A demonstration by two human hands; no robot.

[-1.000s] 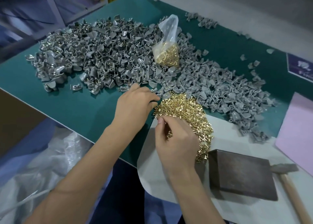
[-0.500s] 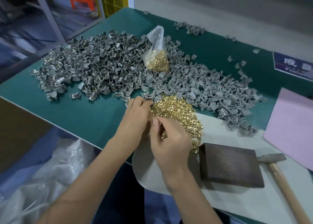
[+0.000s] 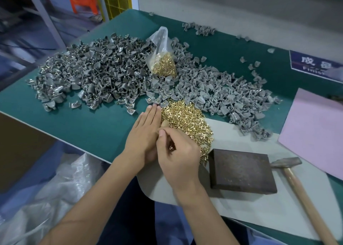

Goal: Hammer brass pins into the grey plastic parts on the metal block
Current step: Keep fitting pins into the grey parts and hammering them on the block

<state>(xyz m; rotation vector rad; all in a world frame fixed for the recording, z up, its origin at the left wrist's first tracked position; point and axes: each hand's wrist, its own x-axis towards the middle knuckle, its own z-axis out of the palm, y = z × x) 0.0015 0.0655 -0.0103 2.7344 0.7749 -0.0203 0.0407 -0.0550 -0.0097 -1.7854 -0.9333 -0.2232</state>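
A heap of brass pins (image 3: 187, 120) lies on the green mat in front of a wide pile of grey plastic parts (image 3: 104, 77). My left hand (image 3: 144, 131) lies flat with straight fingers along the heap's left edge. My right hand (image 3: 178, 155) is curled just beside it at the heap's near edge, and a few brass pins show inside its fingers. The dark metal block (image 3: 241, 170) sits bare to the right on a white sheet (image 3: 259, 217). A wooden-handled hammer (image 3: 297, 181) lies right of the block, untouched.
A clear bag of brass pins (image 3: 163, 63) rests on top of the grey pile. A pink sheet (image 3: 315, 129) and a blue label (image 3: 315, 64) are at the right. The green mat (image 3: 83, 126) ends at a near-left edge, with crumpled plastic film (image 3: 46, 198) below it.
My left hand has gone from curled to flat with straight fingers at the pin heap's edge. My right hand has drawn back toward me, still curled, and the two hands now touch.
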